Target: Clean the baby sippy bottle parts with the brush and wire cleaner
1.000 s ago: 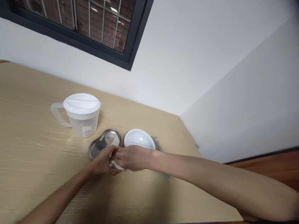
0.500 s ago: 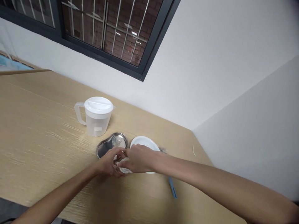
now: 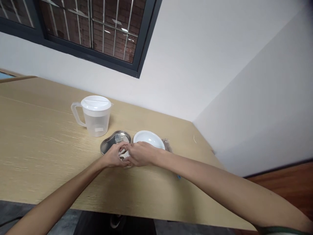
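My left hand and my right hand meet over the table, fingers closed around a small whitish round piece. Fingers cover most of this piece, so its exact kind does not show. Just beyond my left hand lies a metal kidney dish, partly behind the fingers. Inside the dish a small clear plastic cup rests on its side. A white oval bowl sits right behind my right hand, which hides its near side.
A lidded clear plastic pitcher stands at the back left, handle leftward. Something grey and fluffy lies right of the bowl. The tip of a blue object peeks out below my right forearm. A wall and barred window bound the table's back.
The view has shifted, bringing the table's front edge and floor further into sight. Both hands stay together on the whitish piece. My right forearm now covers most of the blue object.
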A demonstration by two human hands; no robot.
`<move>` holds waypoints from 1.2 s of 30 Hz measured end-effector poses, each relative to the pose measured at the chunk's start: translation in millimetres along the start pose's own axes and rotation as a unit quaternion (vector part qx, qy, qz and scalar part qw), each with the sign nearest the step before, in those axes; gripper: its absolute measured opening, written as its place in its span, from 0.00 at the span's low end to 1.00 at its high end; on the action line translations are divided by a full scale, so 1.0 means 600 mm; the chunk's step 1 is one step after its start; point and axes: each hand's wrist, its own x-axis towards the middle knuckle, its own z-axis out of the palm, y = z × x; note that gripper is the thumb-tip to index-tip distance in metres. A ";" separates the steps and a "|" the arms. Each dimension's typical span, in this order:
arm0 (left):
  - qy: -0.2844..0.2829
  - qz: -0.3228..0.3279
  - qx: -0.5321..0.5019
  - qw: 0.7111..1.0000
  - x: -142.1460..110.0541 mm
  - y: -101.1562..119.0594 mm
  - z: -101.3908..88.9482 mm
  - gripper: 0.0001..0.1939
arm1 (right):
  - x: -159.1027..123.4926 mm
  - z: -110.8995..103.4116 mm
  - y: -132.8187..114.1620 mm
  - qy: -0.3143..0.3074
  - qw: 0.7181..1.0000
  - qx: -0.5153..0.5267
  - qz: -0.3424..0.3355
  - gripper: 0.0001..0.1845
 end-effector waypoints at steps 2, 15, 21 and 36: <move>0.000 -0.004 -0.001 1.000 -0.001 0.003 0.000 0.35 | 0.002 0.005 -0.008 0.018 0.999 0.027 0.038 0.17; -0.012 -0.058 -0.120 0.991 -0.001 0.014 -0.025 0.39 | -0.055 0.061 0.051 0.221 0.906 0.317 0.174 0.29; -0.040 -0.072 -0.149 0.986 -0.004 0.026 -0.020 0.39 | -0.049 0.117 0.023 0.317 0.837 0.413 0.168 0.24; -0.077 0.031 -0.019 0.996 -0.016 0.021 -0.006 0.45 | -0.106 0.193 -0.054 0.401 0.778 0.453 0.173 0.34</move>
